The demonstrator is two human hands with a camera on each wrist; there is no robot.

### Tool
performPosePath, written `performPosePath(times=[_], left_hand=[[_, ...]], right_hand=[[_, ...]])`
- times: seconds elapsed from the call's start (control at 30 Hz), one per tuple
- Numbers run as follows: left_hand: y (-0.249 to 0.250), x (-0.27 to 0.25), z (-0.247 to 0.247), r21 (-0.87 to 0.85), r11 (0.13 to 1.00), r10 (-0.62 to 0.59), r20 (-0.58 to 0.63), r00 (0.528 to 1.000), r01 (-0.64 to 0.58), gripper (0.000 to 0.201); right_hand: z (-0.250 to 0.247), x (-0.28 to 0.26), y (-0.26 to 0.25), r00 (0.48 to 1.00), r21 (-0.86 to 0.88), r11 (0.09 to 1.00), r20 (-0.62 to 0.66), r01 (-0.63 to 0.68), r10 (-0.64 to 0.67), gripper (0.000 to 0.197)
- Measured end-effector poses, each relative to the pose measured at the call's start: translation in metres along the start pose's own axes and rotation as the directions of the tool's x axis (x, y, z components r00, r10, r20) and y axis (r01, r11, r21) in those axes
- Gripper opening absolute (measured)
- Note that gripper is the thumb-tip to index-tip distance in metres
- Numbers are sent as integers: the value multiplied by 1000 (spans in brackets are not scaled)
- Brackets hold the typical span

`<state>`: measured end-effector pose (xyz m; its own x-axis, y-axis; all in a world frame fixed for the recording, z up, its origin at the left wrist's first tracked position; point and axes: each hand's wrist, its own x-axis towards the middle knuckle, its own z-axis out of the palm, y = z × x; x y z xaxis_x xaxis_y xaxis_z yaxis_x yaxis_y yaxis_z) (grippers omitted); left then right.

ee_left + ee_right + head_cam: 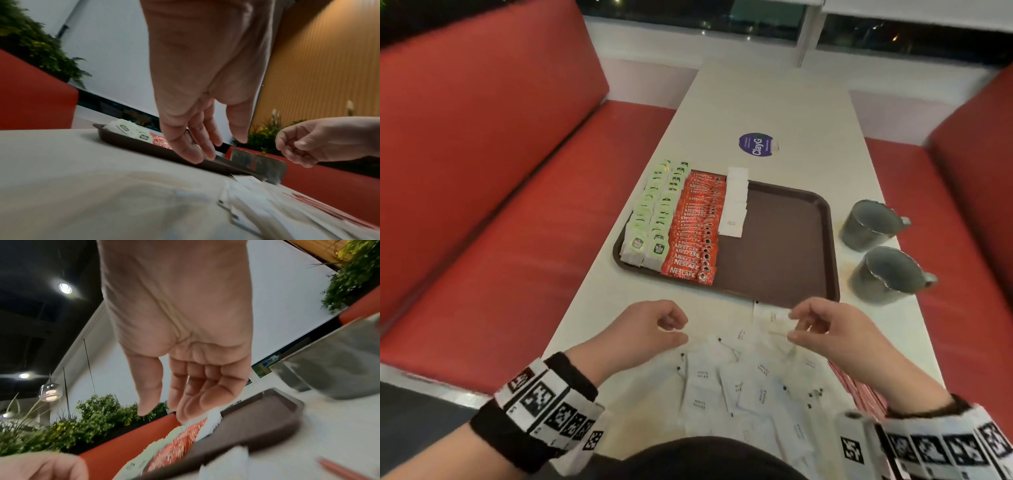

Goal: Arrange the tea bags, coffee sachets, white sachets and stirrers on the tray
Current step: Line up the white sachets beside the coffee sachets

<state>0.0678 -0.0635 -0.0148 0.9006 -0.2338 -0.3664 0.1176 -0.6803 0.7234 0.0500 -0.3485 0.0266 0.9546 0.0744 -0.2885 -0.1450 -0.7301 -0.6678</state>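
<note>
A brown tray [832, 240] lies on the table. Its left part holds two rows of green tea bags [654, 219], then a row of red coffee sachets [695, 226], then a short column of white sachets [734, 202]. Several loose white sachets [722, 380] are scattered on the table between my arms. Red stirrers [859, 394] lie by my right wrist. My left hand [678, 329] hovers over the pile's left edge, fingers relaxed and holding nothing. My right hand [792, 325] hovers near the tray's front edge; in the right wrist view its fingers [185, 410] hang loose and empty.
Two grey mugs [869, 224] [887, 274] stand on the table right of the tray. A round purple sticker [755, 144] is on the tabletop beyond it. Red benches [517, 222] flank the narrow table. The tray's right half [774, 246] is bare.
</note>
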Motion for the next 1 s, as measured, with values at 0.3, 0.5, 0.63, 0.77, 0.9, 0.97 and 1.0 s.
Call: performPosePath(times=[0.3,0.5,0.63,0.77,0.9,0.97,1.0], left_hand=[[13,-4,50,433,901,-74,159,985,-3,85],[18,2,64,508,857,-162,98,982,91,89],[22,3,66,453,878,-202,63,977,153,57],[18,-1,67,343,920,-199,-5,980,188,50],[11,-8,62,141,972,-168,-149,975,189,31],[4,-11,58,-21,982,-186,-201,962,186,22],[0,-13,55,-114,977,-204,-217,955,183,18]], right_hand=[[55,-51,36,838,-359,799,454,482,-302,36],[65,-56,39,810,-471,693,509,546,-292,37],[67,-57,45,807,-485,666,487,567,-332,36],[65,-57,44,806,-518,632,488,576,-335,38],[64,-54,44,803,-529,613,479,587,-355,37],[64,-52,45,811,-525,629,472,573,-346,38],[63,-50,45,816,-519,642,468,565,-339,38]])
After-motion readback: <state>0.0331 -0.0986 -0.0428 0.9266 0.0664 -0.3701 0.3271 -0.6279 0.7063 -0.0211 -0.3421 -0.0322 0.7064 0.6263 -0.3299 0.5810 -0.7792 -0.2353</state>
